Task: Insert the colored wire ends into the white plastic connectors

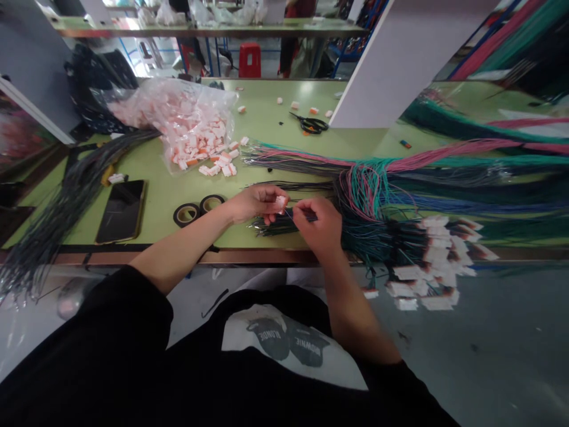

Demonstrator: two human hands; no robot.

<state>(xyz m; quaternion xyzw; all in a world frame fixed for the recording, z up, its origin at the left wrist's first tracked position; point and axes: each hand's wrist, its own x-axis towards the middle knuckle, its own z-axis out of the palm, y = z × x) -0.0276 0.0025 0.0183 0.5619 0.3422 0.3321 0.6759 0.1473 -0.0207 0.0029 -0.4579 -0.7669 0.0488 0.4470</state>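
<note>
Between the thumb and fingers of my left hand (pixel 262 203) is a small white-and-orange plastic connector (pixel 281 202). My right hand (pixel 320 224), just to its right, pinches a thin dark wire (pixel 290 214) whose end points at the connector. Whether the wire tip sits inside the connector I cannot tell. Beneath and beyond both hands lie loose dark wires (pixel 306 185) with bare-looking ends. A thick bundle of pink, green, blue and black wires (pixel 367 187) stretches away to the right of my right hand.
An open plastic bag (pixel 200 127) spills connectors at the back left. Two tape rolls (pixel 186 213), a phone (pixel 121 210) and grey wires (pixel 82 178) lie left. Black scissors (pixel 310 123) rest near a white post (pixel 382 65). Wired connectors (pixel 438 255) overhang the front edge.
</note>
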